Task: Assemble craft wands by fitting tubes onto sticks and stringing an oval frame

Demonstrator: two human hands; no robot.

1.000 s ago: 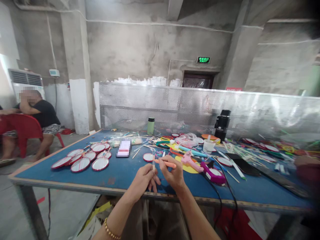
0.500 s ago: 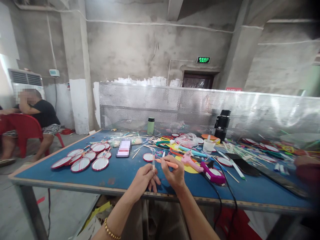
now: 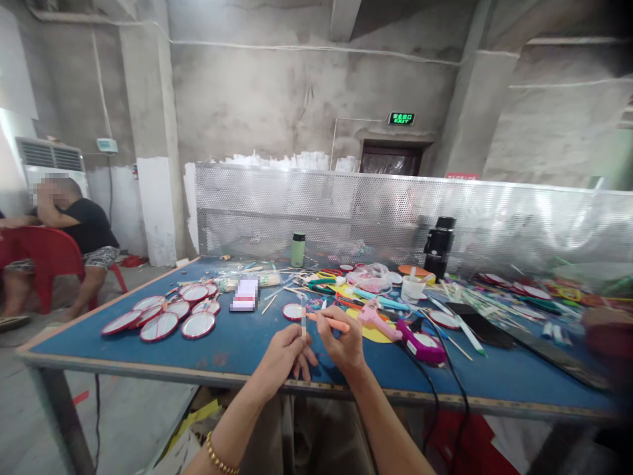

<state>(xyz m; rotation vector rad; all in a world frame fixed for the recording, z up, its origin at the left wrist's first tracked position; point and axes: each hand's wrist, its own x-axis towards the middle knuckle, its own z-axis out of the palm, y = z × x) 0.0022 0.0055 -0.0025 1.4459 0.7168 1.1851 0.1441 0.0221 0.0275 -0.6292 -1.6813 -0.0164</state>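
- Translucent strip (image 3: 303, 322) is standing near-upright above the blue table (image 3: 232, 336), between the hands.
- Left hand (image 3: 288, 349) is pinching the strip's lower part, other fingers hanging loosely; forearm is slanting from lower left.
- Orange pen (image 3: 338, 324) is pointing left toward the strip.
- Right hand (image 3: 343, 344) is gripping the pen, fingers curled.

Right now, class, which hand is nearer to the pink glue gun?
Right: the right hand is just left of the pink glue gun; the left hand is farther left.
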